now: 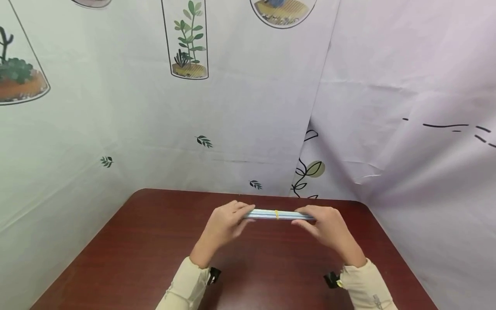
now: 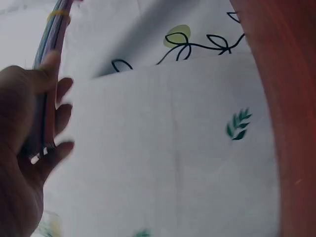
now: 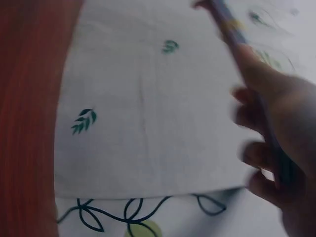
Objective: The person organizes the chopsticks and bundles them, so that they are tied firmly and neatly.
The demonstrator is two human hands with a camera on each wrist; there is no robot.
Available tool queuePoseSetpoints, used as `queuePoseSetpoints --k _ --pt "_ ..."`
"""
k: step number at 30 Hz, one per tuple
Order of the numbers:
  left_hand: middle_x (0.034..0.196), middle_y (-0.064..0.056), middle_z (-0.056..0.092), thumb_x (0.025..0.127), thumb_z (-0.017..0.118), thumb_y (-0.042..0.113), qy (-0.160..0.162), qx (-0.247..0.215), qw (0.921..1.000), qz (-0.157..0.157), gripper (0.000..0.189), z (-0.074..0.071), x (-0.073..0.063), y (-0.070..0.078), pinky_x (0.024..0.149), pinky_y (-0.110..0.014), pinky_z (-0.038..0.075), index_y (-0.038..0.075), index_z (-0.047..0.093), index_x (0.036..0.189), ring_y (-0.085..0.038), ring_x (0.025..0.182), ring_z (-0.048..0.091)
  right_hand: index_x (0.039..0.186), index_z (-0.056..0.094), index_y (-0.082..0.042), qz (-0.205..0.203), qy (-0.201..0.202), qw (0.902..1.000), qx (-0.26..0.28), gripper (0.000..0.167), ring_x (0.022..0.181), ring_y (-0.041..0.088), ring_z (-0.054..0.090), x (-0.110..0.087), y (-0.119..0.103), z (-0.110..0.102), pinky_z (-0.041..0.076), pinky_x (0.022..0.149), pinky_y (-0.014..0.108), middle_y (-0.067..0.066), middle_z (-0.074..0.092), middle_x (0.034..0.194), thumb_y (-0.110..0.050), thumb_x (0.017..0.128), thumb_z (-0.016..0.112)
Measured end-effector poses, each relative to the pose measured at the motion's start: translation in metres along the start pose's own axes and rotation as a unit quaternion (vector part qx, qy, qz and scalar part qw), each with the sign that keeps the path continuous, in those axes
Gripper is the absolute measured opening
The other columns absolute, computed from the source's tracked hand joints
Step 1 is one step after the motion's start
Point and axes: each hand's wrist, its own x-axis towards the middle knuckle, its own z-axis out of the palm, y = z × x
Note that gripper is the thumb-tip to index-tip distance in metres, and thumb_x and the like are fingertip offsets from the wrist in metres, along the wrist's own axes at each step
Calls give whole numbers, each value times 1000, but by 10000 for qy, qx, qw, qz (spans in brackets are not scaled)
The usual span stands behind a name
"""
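Note:
Both hands hold a long, thin bundle of light-blue sticks (image 1: 263,214) level above the table, one hand at each end. A yellow band (image 1: 277,214) wraps the bundle near its middle. My left hand (image 1: 228,221) grips the left end, thumb along the near side. In the left wrist view the bundle (image 2: 51,106) shows several pieces side by side, bluish and pinkish, with fingers behind it. My right hand (image 1: 325,224) grips the right end. The right wrist view shows the bundle (image 3: 232,42) blurred, the fingers curled round it and partly hiding it.
A dark red-brown table (image 1: 155,245) lies under the hands. White cloth (image 1: 240,112) printed with plants hangs behind and beside it, with folds at the right. Dark wrist devices (image 1: 331,280) sit at both cuffs.

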Motion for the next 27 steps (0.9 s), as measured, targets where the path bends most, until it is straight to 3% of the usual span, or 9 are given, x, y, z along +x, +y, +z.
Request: queuePoseSetpoints --k 2,5,8,10,13,18,22,27 --pt "94 -2 73 76 86 13 198 -1149 9931 -149 32 2 -4 -4 64 -19 52 6 75 105 -10 73 65 95 76 -18 413 -387 9926 1071 24 60 -3 53 -3 4 -4 44 55 18 -13 69 80 -25 75 87" --pt "87 -3 73 73 87 6 458 -2464 9670 -462 27 6 -8 -8 59 -15 48 7 76 98 -8 68 64 98 78 -14 1028 -757 9655 2270 26 63 0 59 -8 8 -5 48 57 17 -8 73 84 -14 74 87" --pt "84 -3 74 69 88 2 484 -3053 9450 -1072 27 7 -10 -10 56 -17 48 7 77 93 -8 66 63 101 77 -5 1356 -981 9391 3000 27 68 4 62 -13 13 -4 52 58 22 1 74 89 -3 75 85" --pt "84 -6 74 70 87 -2 381 -3364 9290 -1493 26 4 -10 -8 55 -19 48 4 76 93 -7 66 62 102 76 -1 1393 -1025 9287 3280 29 70 6 62 -16 16 -4 52 59 24 6 74 91 4 74 83" --pt "89 -9 73 72 84 -4 88 -3683 9096 -1923 27 -4 -8 -2 60 -21 49 0 74 96 -6 72 61 104 73 4 1393 -987 9117 3736 28 59 7 55 -19 19 -1 47 49 24 8 70 86 11 77 77" --pt "98 -14 70 77 78 -8 -301 -3895 8976 -2044 29 -13 -2 5 68 -25 51 -4 70 104 -9 81 61 106 70 5 1747 -701 8761 4438 26 44 12 44 -22 20 6 38 37 26 8 63 84 14 82 71" --pt "100 -10 69 80 76 -8 -483 -3890 8898 -2338 28 -3 -9 2 68 -23 48 -1 70 106 -8 79 58 101 71 6 1832 -421 8694 4569 21 47 16 50 -22 19 12 41 38 29 15 67 97 12 81 73" --pt "100 -8 70 80 79 -1 -510 -3808 8910 -2418 30 15 -22 -8 69 -26 51 3 72 108 -12 82 60 97 74 5 2122 -391 8666 4500 17 53 14 57 -26 20 17 46 43 32 17 68 98 9 80 75"
